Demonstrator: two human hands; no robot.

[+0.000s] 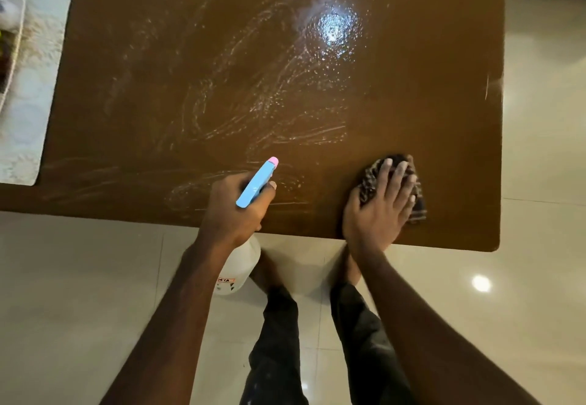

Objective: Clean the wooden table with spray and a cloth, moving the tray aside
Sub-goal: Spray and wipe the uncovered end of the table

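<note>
**A:** From the head view, how do things stand?

**B:** The left grip (236, 211) is curled round the spray bottle (257, 182), whose nozzle is over the near edge of the tabletop (158, 55). The right grip (380, 208) lies flat with straight fingers, pressing the cloth (369, 179) near the front right corner.

**A:** And the tray?

**B:** The tray (9, 40) is at the far left, partly cut off, on a pale mat (31, 103). It is well apart from the wet streaks (269, 97).

**A:** How should it be wiped?

**B:** I'd say with a flat palm and long overlapping strokes, from the dry corner into the streaks, before the film dries.

wooden table (412, 87) bare across middle and right, white mat (35, 55) and tray (14, 24) crowding left end
</note>
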